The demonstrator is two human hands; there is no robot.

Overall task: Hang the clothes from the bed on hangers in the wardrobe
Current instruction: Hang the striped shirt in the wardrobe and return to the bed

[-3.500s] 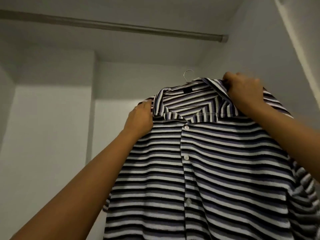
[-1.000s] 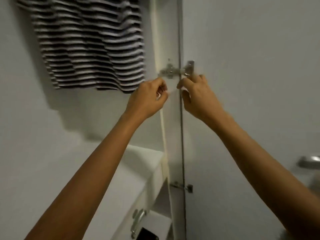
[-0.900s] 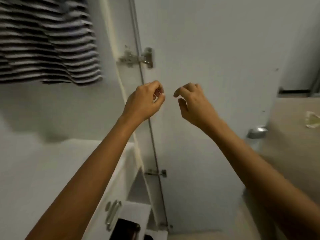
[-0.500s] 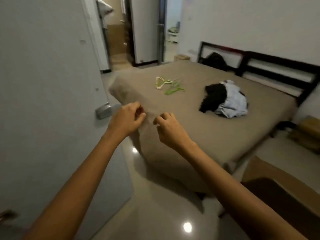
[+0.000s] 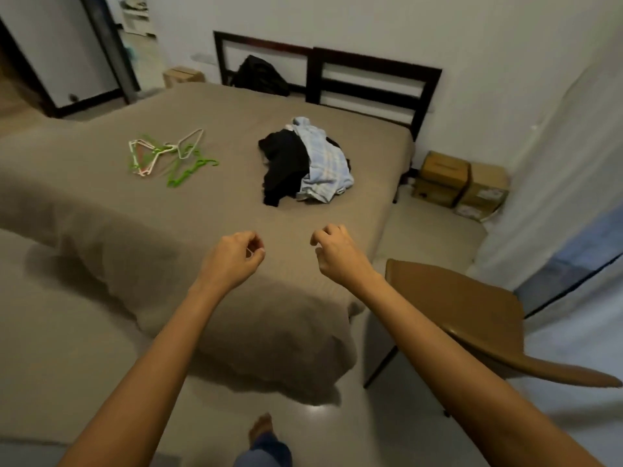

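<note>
**A:** Where are the clothes?

**B:** In a heap on the wide bed with the taupe-brown cover, toward its right side and not far from the dark slatted wooden headboard. A crumpled black garment touches a pale blue checked shirt, which lies partly over it.

**A:** And the hangers?

**B:** A tangle of thin green and white plastic hangers lies on the same cover, well apart from the heap, to its left.

**A:** The hands?

**B:** Both are raised over the near corner of the bed, short of the heap. The left hand is empty, fingers loosely curled, thumb by the fingertips. The right hand is empty too, fingers loosely bent.

**A:** Anything else?

**B:** A brown moulded chair on thin dark legs stands just right of the bed's corner. Brown cardboard boxes sit on the pale glossy floor beside the bed's head. A black bag rests at the headboard. One bare foot shows below.
</note>
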